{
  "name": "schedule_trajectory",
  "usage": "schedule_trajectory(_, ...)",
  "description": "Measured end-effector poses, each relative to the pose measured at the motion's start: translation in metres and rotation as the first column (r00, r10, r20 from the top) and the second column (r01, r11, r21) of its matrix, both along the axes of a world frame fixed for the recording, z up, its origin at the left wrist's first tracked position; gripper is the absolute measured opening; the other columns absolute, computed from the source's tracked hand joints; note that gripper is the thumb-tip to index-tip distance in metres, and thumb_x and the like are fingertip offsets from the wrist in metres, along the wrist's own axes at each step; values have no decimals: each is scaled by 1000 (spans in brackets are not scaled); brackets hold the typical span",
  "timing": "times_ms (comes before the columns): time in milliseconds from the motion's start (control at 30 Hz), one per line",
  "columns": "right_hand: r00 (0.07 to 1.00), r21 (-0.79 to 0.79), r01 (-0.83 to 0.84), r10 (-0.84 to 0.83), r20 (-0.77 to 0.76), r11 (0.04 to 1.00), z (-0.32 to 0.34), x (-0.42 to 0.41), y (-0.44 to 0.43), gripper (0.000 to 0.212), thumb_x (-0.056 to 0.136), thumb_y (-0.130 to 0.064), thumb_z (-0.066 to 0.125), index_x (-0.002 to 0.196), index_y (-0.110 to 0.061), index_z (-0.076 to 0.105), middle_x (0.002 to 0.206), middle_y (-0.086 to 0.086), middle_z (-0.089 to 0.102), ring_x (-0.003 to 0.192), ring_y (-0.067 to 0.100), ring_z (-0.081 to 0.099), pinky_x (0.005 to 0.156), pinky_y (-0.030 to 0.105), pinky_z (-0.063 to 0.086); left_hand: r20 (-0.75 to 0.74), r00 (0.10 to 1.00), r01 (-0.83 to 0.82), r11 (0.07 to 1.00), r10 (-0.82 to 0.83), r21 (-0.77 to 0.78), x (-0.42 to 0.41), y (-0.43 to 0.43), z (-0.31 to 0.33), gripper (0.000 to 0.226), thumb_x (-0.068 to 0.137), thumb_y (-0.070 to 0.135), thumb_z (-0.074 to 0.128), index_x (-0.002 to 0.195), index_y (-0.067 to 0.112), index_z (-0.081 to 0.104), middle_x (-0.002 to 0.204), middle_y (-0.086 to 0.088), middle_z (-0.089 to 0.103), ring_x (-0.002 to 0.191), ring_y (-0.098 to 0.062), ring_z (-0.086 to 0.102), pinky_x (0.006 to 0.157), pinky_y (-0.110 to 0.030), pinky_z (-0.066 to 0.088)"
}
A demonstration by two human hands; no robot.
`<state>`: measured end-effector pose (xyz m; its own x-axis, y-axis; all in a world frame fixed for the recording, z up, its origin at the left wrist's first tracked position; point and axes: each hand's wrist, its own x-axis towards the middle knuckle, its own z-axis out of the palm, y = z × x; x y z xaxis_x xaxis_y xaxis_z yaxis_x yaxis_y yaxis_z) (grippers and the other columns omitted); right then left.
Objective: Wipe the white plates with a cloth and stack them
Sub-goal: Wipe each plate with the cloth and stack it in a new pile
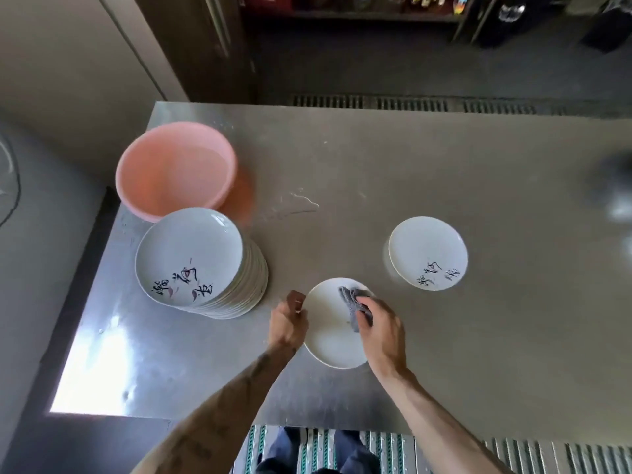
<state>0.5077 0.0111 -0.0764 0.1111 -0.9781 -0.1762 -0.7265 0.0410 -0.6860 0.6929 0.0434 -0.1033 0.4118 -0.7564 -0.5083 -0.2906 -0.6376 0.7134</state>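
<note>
A white plate (330, 336) is held over the steel table near its front edge. My left hand (287, 325) grips the plate's left rim. My right hand (381, 331) presses a grey cloth (354, 304) onto the plate's upper right part. To the left stands a tall stack of white plates (191, 254) with black brush writing on the top one. On the right a single white plate (427, 251) with the same writing lies flat on the table, or tops a low stack; I cannot tell which.
A pink plastic basin (174, 169) stands behind the tall stack at the table's left. A small puddle of water (297, 203) lies mid-table. The steel table (444, 165) ends at the left beside the stack. A floor grate runs beyond its far edge.
</note>
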Motion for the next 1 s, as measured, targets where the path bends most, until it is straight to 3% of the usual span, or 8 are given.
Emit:
schedule_trajectory(100,996,-29,-85,84,-40,996,-15,7,10,27,87,-8,76,113,-13,76,110,2,74,104,25,65,93,32,51,99,987,134,989,-128,-63,-2,3,-9,34,90,-7,56,120,8,63,104,-4,63,99,-36,61,73,-25,39)
schedule_trajectory(200,981,-28,-181,179,-70,983,-23,4,15,30,91,-11,73,121,-10,73,122,2,65,116,21,57,102,22,41,284,875,416,909,-392,-27,1,13,-15,81,84,28,78,153,9,41,141,-7,50,128,-31,43,105,-35,34)
schedule_trajectory(333,990,0,-106,106,-96,994,-28,7,-5,32,94,-9,68,126,-9,71,126,7,60,116,26,59,103,29,43,371,716,628,777,-592,27,11,30,-25,124,72,66,80,165,19,12,170,2,18,156,-19,14,127,-45,11)
schedule_trajectory(400,994,-18,-88,87,-60,996,-28,23,-15,31,94,-8,69,124,-9,73,125,8,61,113,26,61,105,27,41,363,727,621,784,-583,16,13,29,-28,129,70,71,79,165,20,9,171,5,14,158,-15,9,128,-45,7)
schedule_trajectory(567,919,-29,-393,391,-51,919,-34,39,9,35,92,-16,73,127,-16,70,129,-3,52,112,17,58,101,27,48,369,749,598,801,-550,-18,13,28,-30,138,60,76,82,164,16,15,170,4,19,158,-14,9,129,-38,3)
schedule_trajectory(733,973,-72,-216,209,-96,974,-39,29,-13,36,93,-12,72,129,-13,70,125,4,55,113,24,59,99,38,51,355,733,622,783,-580,-5,17,28,-33,140,60,79,80,165,18,10,172,6,11,158,-9,0,129,-37,-2)
schedule_trajectory(900,902,-58,-431,432,-7,900,-38,38,31,22,96,-18,70,117,-19,73,117,-6,51,104,15,56,92,32,54,403,729,614,789,-553,-29,16,33,-34,136,60,81,76,164,14,19,170,2,20,158,-16,12,129,-45,12)
schedule_trajectory(1000,913,-42,-408,408,-4,912,-40,28,10,30,93,-11,72,122,-18,71,120,-4,51,109,19,58,93,37,56,397,726,617,787,-562,-12,17,33,-36,139,59,84,76,165,16,16,171,3,18,158,-11,8,129,-39,6)
